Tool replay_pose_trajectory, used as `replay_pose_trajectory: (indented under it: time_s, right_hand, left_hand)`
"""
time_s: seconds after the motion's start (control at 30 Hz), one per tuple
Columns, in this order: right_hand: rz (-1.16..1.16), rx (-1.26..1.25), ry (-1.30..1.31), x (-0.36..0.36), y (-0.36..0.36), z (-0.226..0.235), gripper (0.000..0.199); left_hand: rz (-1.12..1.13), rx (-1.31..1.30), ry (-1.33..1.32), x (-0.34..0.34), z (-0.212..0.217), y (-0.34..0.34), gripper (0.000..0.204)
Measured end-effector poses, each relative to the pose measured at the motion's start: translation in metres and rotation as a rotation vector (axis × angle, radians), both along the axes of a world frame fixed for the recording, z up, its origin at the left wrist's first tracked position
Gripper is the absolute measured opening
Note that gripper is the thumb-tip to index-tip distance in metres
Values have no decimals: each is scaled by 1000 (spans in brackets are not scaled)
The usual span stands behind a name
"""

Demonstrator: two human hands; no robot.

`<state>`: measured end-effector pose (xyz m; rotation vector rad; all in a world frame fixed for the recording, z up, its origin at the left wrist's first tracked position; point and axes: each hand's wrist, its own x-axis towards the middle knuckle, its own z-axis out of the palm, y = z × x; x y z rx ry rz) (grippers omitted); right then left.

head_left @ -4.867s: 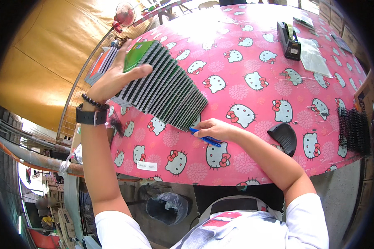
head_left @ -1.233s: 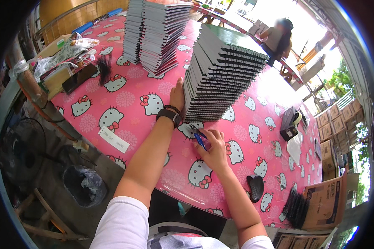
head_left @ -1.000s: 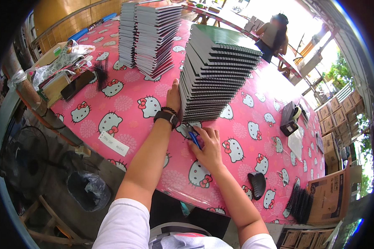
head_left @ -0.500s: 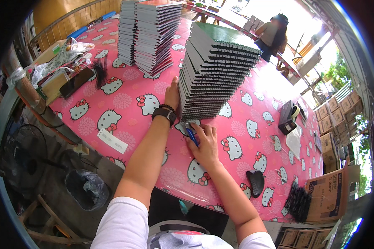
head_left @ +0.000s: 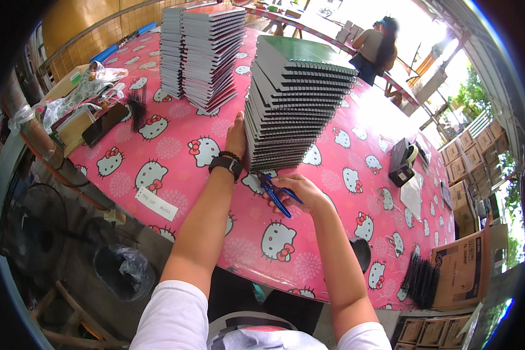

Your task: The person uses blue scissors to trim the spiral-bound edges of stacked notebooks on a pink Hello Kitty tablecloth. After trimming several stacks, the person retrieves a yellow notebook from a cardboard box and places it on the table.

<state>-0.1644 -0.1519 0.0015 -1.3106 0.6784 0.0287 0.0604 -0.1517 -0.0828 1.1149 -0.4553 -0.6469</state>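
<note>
A tall stack of spiral-bound notebooks (head_left: pixel 297 111) with a green top cover stands before me, its wire coils facing right and toward me. My left hand (head_left: pixel 235 139), wearing a dark watch and a beaded bracelet, lies along the stack's left side with its fingers stretched out, partly hidden. In my right hand (head_left: pixel 303 192) are blue-handled pliers (head_left: pixel 278 200), their handles spread apart. The pliers' jaws are at the bottom near corner of the stack; whether they grip a wire is too small to tell.
Behind to the left stand two more notebook stacks (head_left: pixel 201 58). A tape dispenser (head_left: pixel 402 163), a black curved object (head_left: pixel 360 255) and black coils (head_left: pixel 420 281) lie on the right of the pink table. A paper strip (head_left: pixel 156 203) lies left. Another person (head_left: pixel 374 49) stands far off.
The pliers' handles have spread apart, and my right hand has shifted slightly right and turned around them. My left hand stays against the stack. The view has moved slightly.
</note>
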Motion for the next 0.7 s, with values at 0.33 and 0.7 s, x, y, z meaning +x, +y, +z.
replay_pose_trajectory:
  time_s: [0.33,0.7]
  right_hand:
    - [-105,-1456,-16,-3,55,-23,44]
    - [18,-1139,60,0,41,-12,41]
  left_hand:
    - [0,-17,-27,-3,9,4,77]
    - [8,6,-46,-12,5,3,75]
